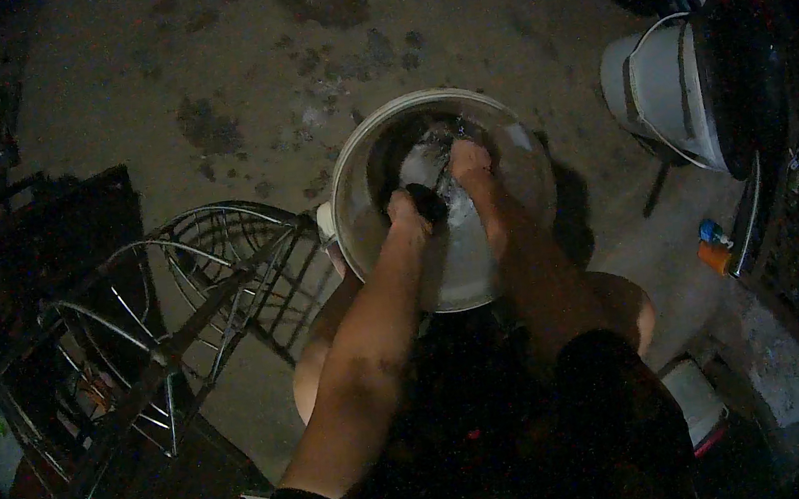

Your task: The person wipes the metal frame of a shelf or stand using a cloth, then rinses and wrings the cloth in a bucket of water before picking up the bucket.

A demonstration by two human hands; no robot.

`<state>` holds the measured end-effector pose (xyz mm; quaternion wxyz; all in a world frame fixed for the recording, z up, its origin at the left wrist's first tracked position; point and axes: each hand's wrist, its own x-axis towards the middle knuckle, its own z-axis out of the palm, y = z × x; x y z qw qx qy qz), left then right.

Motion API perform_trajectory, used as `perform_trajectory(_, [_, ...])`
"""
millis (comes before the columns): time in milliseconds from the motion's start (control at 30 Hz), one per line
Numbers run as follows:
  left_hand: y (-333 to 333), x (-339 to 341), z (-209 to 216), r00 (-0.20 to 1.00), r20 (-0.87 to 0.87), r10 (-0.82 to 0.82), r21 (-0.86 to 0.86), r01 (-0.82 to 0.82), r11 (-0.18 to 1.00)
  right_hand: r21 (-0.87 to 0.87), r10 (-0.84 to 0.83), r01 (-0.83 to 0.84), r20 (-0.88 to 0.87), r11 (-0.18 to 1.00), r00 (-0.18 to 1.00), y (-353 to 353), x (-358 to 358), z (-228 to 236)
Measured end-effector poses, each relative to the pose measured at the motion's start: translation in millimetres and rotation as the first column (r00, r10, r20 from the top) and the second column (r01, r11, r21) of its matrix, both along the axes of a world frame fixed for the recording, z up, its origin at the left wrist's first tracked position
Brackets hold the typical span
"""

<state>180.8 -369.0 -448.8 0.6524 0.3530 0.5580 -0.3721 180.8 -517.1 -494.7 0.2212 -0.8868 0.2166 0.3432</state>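
Observation:
A round, pale tub stands on the floor between my legs, with what looks like water and whitish foam inside. Both my arms reach down into it. My left hand is closed against a dark, soft-looking bundle, whose kind the dim light hides. To the right and a little farther in, my right hand is curled with its fingers turned down toward the foam. Whatever lies beneath those fingers is hidden from sight.
At the left stands a metal-wire rack with curved bars, close to the tub. A pale bucket with a wire handle sits at the right. Small blue and orange things lie below it. The concrete floor has dark, wet-looking patches.

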Motion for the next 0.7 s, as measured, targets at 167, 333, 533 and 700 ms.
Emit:
perform_trajectory(167, [-17.7, 15.6, 40.2, 0.997, -0.005, 0.072, -0.151, -0.071, 0.986, 0.159, -0.154, 0.125, 0.186, 0.979, 0.970, 42.5, -51.7, -58.5])
perform_trajectory(333, [14.8, 29.1, 42.6, 0.997, 0.005, 0.079, -0.165, -0.077, 0.983, 0.471, -0.054, -0.070, 0.245, 0.879, 0.968, 63.9, -4.3, 122.8])
perform_trajectory(533, [18.0, 25.2, 44.2, 0.950, 0.253, -0.182, -0.407, 0.275, 0.871, 0.555, -0.135, -0.335, 0.641, 0.762, 0.755, 56.4, -21.4, 243.1])
perform_trajectory(700, [1.3, 28.1, 78.9, 0.902, 0.420, -0.096, -0.165, 0.180, 0.970, 0.658, -0.602, 0.326, 0.244, 0.679, 0.760, 60.4, 1.0, 178.7])
